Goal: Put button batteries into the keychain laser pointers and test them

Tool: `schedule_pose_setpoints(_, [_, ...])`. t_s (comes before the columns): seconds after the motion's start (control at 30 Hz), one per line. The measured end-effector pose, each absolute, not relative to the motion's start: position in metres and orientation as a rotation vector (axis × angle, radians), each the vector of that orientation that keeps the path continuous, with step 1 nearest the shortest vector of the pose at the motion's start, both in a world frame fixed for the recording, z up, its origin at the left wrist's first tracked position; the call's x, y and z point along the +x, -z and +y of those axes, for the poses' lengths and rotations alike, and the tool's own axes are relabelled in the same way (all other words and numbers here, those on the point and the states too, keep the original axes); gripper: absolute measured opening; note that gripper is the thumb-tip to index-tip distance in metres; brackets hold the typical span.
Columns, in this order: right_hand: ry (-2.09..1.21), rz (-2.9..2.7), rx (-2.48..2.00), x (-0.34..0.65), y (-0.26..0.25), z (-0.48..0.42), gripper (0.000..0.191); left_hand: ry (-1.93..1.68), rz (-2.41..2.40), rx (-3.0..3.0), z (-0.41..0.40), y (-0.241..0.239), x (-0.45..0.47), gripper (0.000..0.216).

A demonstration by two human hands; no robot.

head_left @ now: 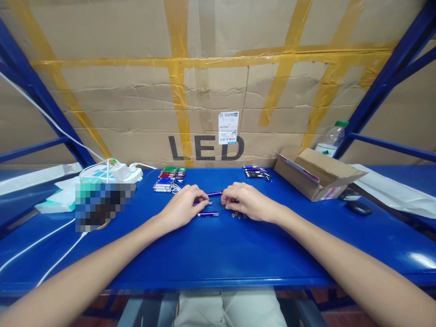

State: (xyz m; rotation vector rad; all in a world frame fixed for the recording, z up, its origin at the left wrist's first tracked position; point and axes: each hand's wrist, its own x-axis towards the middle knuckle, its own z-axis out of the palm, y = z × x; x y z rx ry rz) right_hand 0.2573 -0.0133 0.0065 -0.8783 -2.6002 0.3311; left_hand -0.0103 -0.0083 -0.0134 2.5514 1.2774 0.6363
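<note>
My left hand (pixel 184 205) is closed in a pinch, its fingertips by the left end of a slim purple metal penlight (pixel 214 194). The fingers of my right hand (pixel 243 201) are curled closed at that penlight's right end. Under my left fingertips a second purple tube (pixel 206 203) shows in part; I cannot tell whether it is gripped too. A third purple tube (pixel 208 214) lies on the blue table just below. Small round brass-coloured pieces (pixel 238 215) lie beneath my right hand, partly covered by it.
Green, red, blue and silver penlights (pixel 168 179) lie in rows at the back left, purple and black ones (pixel 256 172) at the back right. An open cardboard box (pixel 316 175), a bottle (pixel 330 138) and a black mouse (pixel 358 208) stand right. Left are a power strip (pixel 112 172) and cables.
</note>
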Motion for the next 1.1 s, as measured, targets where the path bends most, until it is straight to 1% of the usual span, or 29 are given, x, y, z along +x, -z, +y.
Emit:
schedule_pose_setpoints(0.2, [-0.383,-2.591,-0.922,0.256,-0.005,-0.013,0.014,-0.637,1.281,2.550,-0.009,0.014,-0.010,0.016])
schedule_pose_setpoints(0.3, [-0.422,-2.602,-0.935,0.256,-0.007,-0.014,0.010,-0.640,1.287,2.551,-0.009,0.013,-0.010,0.016])
schedule_pose_setpoints(0.37, [-0.409,-2.590,-0.946,0.259,-0.010,-0.012,0.007,-0.635,1.288,2.550,-0.009,0.013,-0.010,0.016])
schedule_pose_setpoints(0.47, [-0.366,-2.541,-1.005,0.266,-0.015,-0.009,0.012,-0.626,1.292,2.550,-0.009,0.012,-0.010,0.015])
schedule_pose_setpoints(0.57, [-0.350,-2.588,-1.063,0.275,-0.016,-0.004,0.009,-0.619,1.299,2.548,-0.010,0.012,-0.010,0.015])
schedule_pose_setpoints(0.73, [-0.444,-2.676,-1.081,0.283,-0.012,0.002,0.017,-0.622,1.295,2.546,-0.009,0.012,-0.010,0.017])
schedule_pose_setpoints(0.83, [-0.377,-2.652,-1.109,0.281,-0.006,0.002,0.017,-0.624,1.282,2.549,-0.009,0.013,-0.011,0.018])
schedule_pose_setpoints(0.97, [-0.192,-2.600,-1.115,0.276,0.001,0.002,0.009,-0.632,1.274,2.551,-0.008,0.014,-0.011,0.019])
schedule_pose_setpoints(1.1, [-0.169,-2.565,-1.050,0.275,0.000,0.001,0.024,-0.638,1.266,2.555,-0.008,0.014,-0.011,0.019])
